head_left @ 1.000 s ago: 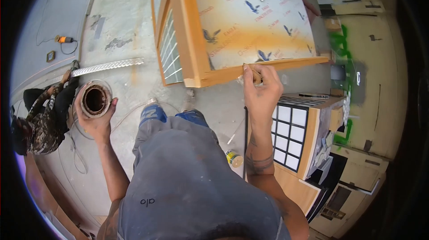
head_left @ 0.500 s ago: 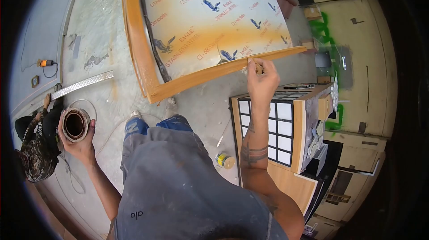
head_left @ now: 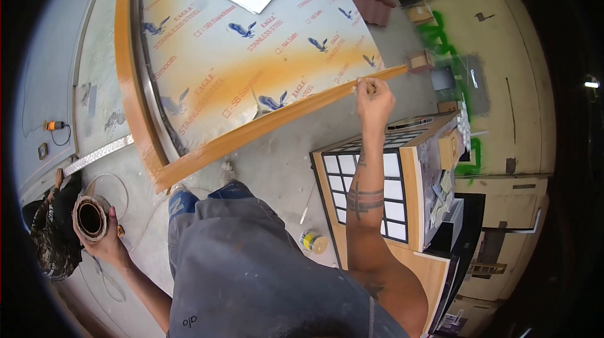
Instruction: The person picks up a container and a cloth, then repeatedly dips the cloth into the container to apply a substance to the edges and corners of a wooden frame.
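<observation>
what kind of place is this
Probably a carpentry or furniture workshop. A large orange wooden frame surrounds a stainless steel sheet that has printed protective film on it. A part-built cabinet with grid-paned doors stands on a bare concrete floor.

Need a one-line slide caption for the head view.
Right hand holds a small tool against the orange frame; left hand holds an open can.

tin (head_left: 92, 218): round, open, upright | frame edge (head_left: 264, 129): orange, slanted | tool (head_left: 370, 88): brown, touching edge
</observation>
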